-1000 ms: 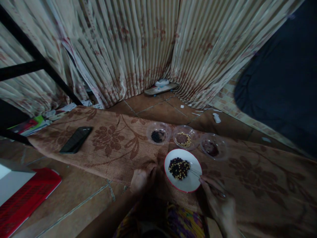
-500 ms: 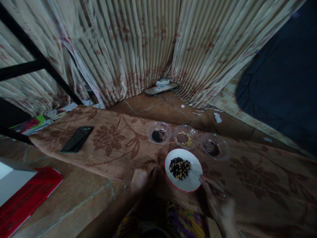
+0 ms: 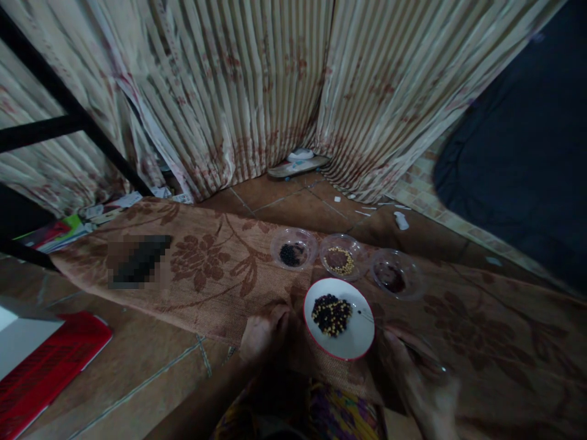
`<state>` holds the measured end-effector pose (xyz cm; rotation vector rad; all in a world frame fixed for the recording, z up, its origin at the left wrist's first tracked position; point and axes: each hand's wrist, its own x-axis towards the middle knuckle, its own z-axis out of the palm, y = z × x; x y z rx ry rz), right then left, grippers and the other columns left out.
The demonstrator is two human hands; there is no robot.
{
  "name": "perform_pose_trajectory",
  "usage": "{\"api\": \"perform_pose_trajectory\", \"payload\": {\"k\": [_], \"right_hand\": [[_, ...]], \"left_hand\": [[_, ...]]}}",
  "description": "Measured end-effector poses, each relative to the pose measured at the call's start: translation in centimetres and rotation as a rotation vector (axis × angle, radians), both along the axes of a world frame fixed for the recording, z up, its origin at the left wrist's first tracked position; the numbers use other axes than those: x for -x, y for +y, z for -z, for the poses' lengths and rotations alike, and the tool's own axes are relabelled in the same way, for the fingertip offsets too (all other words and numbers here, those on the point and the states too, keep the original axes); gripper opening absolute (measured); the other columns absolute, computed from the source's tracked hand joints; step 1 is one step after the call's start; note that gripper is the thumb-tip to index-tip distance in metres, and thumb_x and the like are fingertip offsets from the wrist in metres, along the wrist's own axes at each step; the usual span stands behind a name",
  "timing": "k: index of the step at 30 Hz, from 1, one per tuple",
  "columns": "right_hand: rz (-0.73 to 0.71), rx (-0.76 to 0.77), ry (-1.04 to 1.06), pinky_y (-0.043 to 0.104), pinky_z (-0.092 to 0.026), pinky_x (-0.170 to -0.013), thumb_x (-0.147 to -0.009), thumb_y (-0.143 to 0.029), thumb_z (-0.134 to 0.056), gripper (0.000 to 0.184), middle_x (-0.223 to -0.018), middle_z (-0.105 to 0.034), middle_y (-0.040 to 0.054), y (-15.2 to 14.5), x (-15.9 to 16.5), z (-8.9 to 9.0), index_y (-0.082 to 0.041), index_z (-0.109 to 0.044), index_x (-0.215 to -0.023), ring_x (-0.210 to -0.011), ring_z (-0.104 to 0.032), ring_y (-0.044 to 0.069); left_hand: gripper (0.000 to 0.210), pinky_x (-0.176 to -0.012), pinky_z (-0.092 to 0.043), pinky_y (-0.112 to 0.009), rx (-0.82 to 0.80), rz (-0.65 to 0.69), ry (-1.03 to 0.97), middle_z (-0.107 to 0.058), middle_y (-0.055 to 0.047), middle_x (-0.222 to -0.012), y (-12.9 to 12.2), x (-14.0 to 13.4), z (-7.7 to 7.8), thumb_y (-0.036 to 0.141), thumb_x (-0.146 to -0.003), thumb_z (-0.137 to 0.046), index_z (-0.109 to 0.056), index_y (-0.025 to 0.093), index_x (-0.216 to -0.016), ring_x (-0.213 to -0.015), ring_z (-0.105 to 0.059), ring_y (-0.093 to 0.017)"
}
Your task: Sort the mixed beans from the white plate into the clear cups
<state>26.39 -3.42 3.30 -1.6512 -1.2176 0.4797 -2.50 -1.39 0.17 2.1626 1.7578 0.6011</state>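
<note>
Right hand [image 3: 419, 374] grips tweezers [image 3: 431, 360], tips by a stray dark bean [image 3: 359, 312] in the bowl [image 3: 355, 343], left hand [image 3: 262, 334] curled fist-like beside it; tweezers look light, springy, best held mid-arm, bean likely hard, slippery, best pinched mid-body.

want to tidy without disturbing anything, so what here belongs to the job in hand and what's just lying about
In use, it appears:
thin metal utensil in the right hand
red-rimmed white bowl with mixed beans
clear bowls with black beans, yellow beans and dark-red pieces

Lying about, apparently:
blurred-out dark object on the cloth
skateboard
white floor scraps
</note>
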Motion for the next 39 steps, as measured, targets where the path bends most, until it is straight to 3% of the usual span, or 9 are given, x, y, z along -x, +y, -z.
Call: {"api": "perform_pose_trajectory", "payload": {"k": [6, 8, 12, 17, 21, 30, 39], "right_hand": [[0.135, -0.211, -0.042, 0.042, -0.055, -0.076, -0.071, -0.052, -0.074, 0.034, -0.079, -0.074, 0.0098, 4.2, -2.7, -2.7, -0.018, -0.073, -0.072, -0.074, -0.069, 0.025], [0.185, -0.286, 0.004, 0.043, -0.054, -0.077, -0.070, -0.050, -0.076, 0.034, -0.079, -0.073, 0.0103, 5.9, -3.7, -2.8, -0.016, -0.072, -0.071, -0.074, -0.068, 0.025], [0.244, -0.288, 0.064, 0.043, -0.054, -0.076, -0.067, -0.049, -0.078, 0.037, -0.078, -0.072, 0.0109, 7.6, -4.8, -2.0, -0.013, -0.072, -0.074, -0.073, -0.067, 0.024], [0.237, -0.297, 0.067, 0.042, -0.053, -0.078, -0.069, -0.046, -0.077, 0.032, -0.079, -0.072, 0.0105, 6.1, -3.2, -2.1, -0.015, -0.072, -0.073, -0.075, -0.067, 0.024], [0.196, -0.178, 0.046, 0.040, -0.053, -0.077, -0.070, -0.045, -0.077, 0.029, -0.081, -0.073, 0.0096, 3.7, -1.4, -2.0, -0.017, -0.073, -0.075, -0.077, -0.068, 0.025], [0.009, 0.098, 0.069, 0.036, -0.055, -0.073, -0.074, -0.048, -0.072, 0.030, -0.095, -0.071, 0.0097, 0.6, 0.5, 0.4, -0.018, -0.074, -0.082, -0.087, -0.067, 0.024], [-0.078, -0.003, -0.040, 0.036, -0.054, -0.074, -0.080, -0.046, -0.067, 0.028, -0.091, -0.071, 0.0098, 1.4, 1.4, 0.1, -0.019, -0.075, -0.080, -0.086, -0.066, 0.023]], "left_hand": [[0.023, -0.073, -0.052, -0.023, -0.023, -0.016, -0.030, -0.074, -0.004, -0.092, 0.1, 0.2, 0.8, 0.024, -0.098, -0.042, -0.065, 0.023, -0.100, -0.084, -0.070, -0.016], [0.024, -0.073, -0.052, -0.024, -0.039, -0.011, -0.034, -0.074, -0.004, -0.091, 0.2, 0.3, 1.2, 0.025, -0.098, -0.042, -0.066, 0.023, -0.100, -0.084, -0.070, -0.016], [0.024, -0.076, -0.053, -0.026, -0.056, -0.008, -0.046, -0.074, -0.004, -0.096, 0.3, 0.4, 1.4, 0.025, -0.098, -0.041, -0.065, 0.023, -0.102, -0.085, -0.070, -0.017], [0.022, -0.073, -0.052, -0.025, -0.005, 0.007, -0.035, -0.073, -0.003, -0.092, 0.2, 0.2, 0.3, 0.024, -0.097, -0.042, -0.064, 0.023, -0.099, -0.083, -0.070, -0.017], [0.023, -0.072, -0.052, -0.025, 0.020, 0.000, -0.031, -0.073, -0.003, -0.089, 0.0, 0.1, -0.3, 0.024, -0.098, -0.041, -0.064, 0.023, -0.098, -0.081, -0.070, -0.016], [0.022, -0.080, -0.053, -0.026, -0.006, 0.008, -0.031, -0.073, -0.005, -0.095, 0.0, 0.1, 0.2, 0.023, -0.097, -0.043, -0.065, 0.022, -0.100, -0.087, -0.070, -0.017], [0.022, -0.072, -0.051, -0.024, -0.014, -0.017, -0.007, -0.074, -0.003, -0.089, 0.0, 0.0, 0.3, 0.023, -0.097, -0.045, -0.066, 0.022, -0.099, -0.079, -0.070, -0.016]]}}
